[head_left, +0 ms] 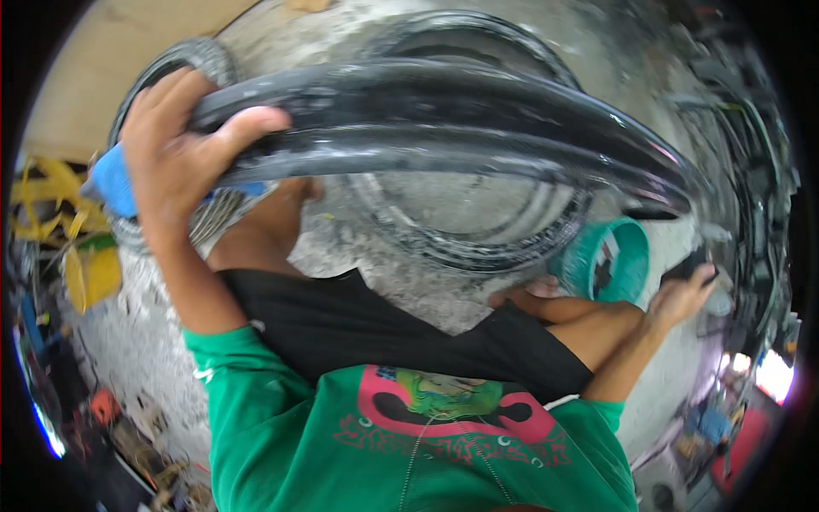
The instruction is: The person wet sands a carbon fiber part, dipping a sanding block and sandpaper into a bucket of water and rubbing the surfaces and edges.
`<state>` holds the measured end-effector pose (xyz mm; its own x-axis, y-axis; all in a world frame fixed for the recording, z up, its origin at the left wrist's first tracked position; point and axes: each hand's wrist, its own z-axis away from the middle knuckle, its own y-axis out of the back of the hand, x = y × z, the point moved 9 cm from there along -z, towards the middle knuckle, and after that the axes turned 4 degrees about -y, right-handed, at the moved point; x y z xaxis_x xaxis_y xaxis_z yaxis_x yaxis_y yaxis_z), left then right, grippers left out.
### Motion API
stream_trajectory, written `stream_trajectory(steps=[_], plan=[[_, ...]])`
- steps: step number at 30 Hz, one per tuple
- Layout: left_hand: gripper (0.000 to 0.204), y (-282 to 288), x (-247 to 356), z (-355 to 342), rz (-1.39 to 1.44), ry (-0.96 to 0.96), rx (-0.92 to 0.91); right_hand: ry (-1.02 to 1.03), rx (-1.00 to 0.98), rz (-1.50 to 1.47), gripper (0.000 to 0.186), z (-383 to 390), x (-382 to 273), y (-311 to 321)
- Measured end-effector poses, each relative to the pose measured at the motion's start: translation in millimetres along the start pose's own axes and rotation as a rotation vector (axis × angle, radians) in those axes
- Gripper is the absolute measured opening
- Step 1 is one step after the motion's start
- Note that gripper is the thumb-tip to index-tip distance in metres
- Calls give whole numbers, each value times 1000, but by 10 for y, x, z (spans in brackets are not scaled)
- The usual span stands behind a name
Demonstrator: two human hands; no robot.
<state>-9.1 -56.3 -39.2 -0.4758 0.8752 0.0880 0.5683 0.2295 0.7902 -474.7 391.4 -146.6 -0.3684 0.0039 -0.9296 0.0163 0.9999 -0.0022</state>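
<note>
A long, curved black rubber inner tube (426, 102), plump and seen nearly edge-on, stretches across the upper middle in front of me. My left hand (175, 136) grips its left end, the thumb on the near side and the fingers over the top. To the right, past my knee, my right hand (682, 297) is closed round a small dark thing that blur keeps me from naming. Beneath the tube a black tyre (478, 256) lies flat on the floor, partly covered by it.
A green round tub (631, 256) with small things inside stands between my right foot and right hand. Another tyre (205, 55) and blue cloth (115, 181) are at the left, near a yellow container (92, 277). Clutter lines both sides of the concrete floor (153, 341).
</note>
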Motion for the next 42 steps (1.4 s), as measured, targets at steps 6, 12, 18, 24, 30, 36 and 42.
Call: stream_trajectory(steps=[6,12,18,24,30,36,42], plan=[[49,-290,149,-74,-81,130,-102,771,-282,400,20,538,-1123,-1285],[56,-399,139,-47,-99,215,55,977,-748,353,24,1526,-1780,-2813],[54,-267,88,54,-112,210,98,945,-988,132,28,1273,-1548,-2611],[54,-337,294,-132,-57,98,115,768,-564,212,34,687,-1053,-1884],[53,-406,-109,143,18,221,81,1043,-769,407,19,1831,-1784,-2916],[54,-312,257,-99,-121,93,144,826,-682,117,29,801,-1064,-1940],[51,-319,-14,91,-38,195,124,1076,-921,-29,35,2092,-1796,-3035]])
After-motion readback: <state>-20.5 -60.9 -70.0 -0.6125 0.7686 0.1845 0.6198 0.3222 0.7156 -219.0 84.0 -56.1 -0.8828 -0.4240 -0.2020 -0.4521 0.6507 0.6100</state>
